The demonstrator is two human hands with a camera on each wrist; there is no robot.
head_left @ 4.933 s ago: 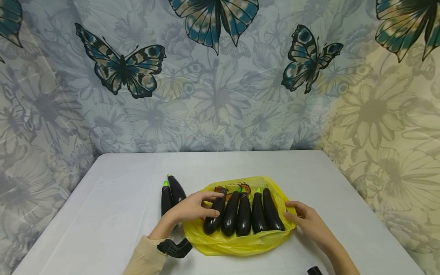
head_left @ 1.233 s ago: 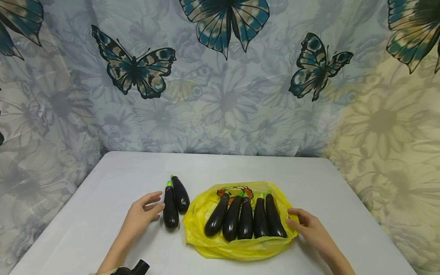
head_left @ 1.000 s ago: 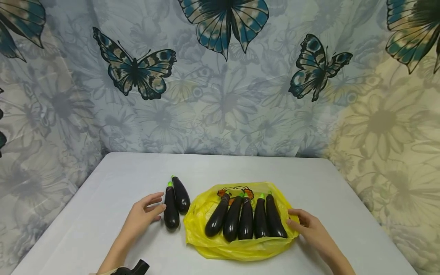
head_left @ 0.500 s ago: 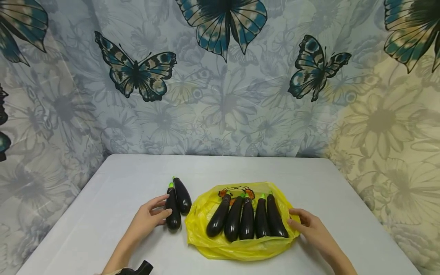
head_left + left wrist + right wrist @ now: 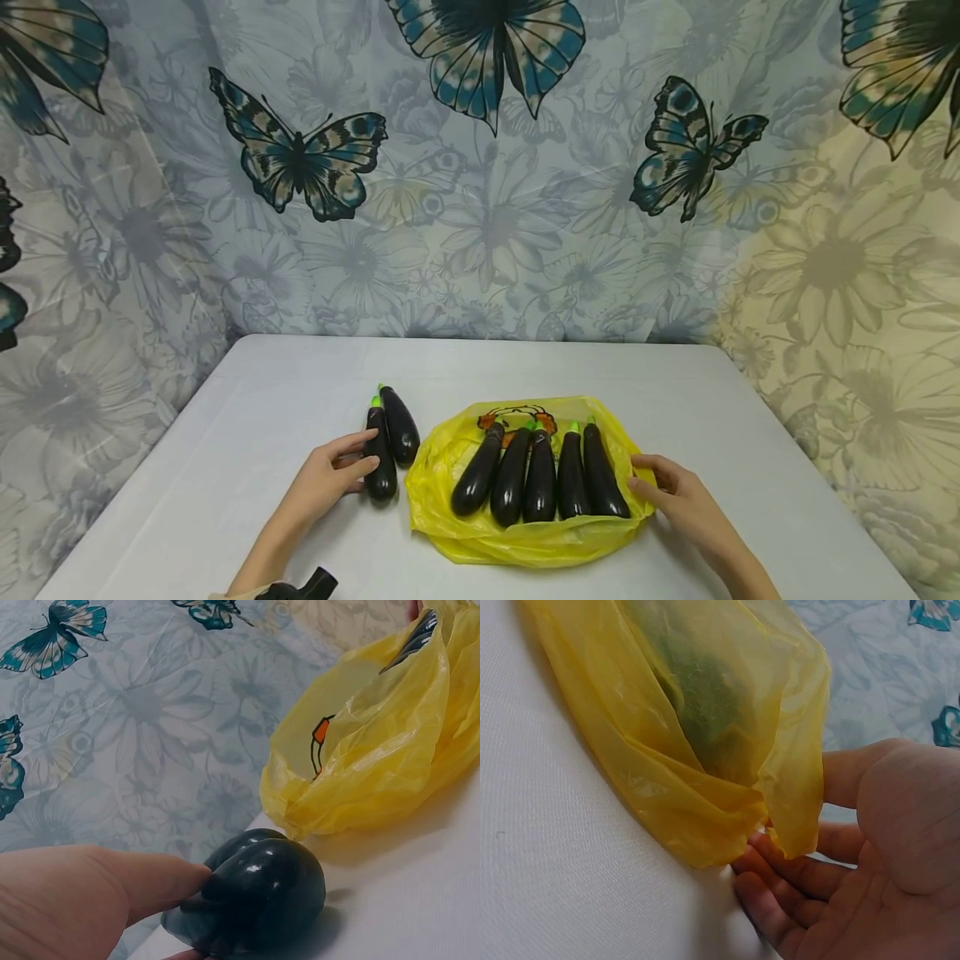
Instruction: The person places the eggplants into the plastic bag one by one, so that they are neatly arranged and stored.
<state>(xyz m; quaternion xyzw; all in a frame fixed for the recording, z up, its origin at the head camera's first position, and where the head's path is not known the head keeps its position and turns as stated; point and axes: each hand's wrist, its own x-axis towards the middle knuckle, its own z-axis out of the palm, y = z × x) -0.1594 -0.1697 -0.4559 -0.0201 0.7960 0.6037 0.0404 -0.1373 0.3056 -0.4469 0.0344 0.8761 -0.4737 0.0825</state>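
Observation:
My left hand is at the nearer of two loose eggplants, a glossy dark eggplant with a green stem end. Its thumb lies on the near side and its fingers reach round the other side; in the left wrist view the thumb presses the eggplant from above. Beside it lies the second loose eggplant. To the right, a yellow plastic bag lies with its mouth spread, several eggplants side by side in it. My right hand pinches the bag's right edge, seen closely as yellow film in the right wrist view.
Everything rests on a white-covered table. Behind it and at both sides hangs patterned cloth with butterflies and flowers. A black wrist device shows at my left sleeve.
About five seconds ago my left hand was on the leftmost eggplant in the bag. It has since let go, moved left and taken hold of the nearer loose eggplant. My right hand stays at the bag.

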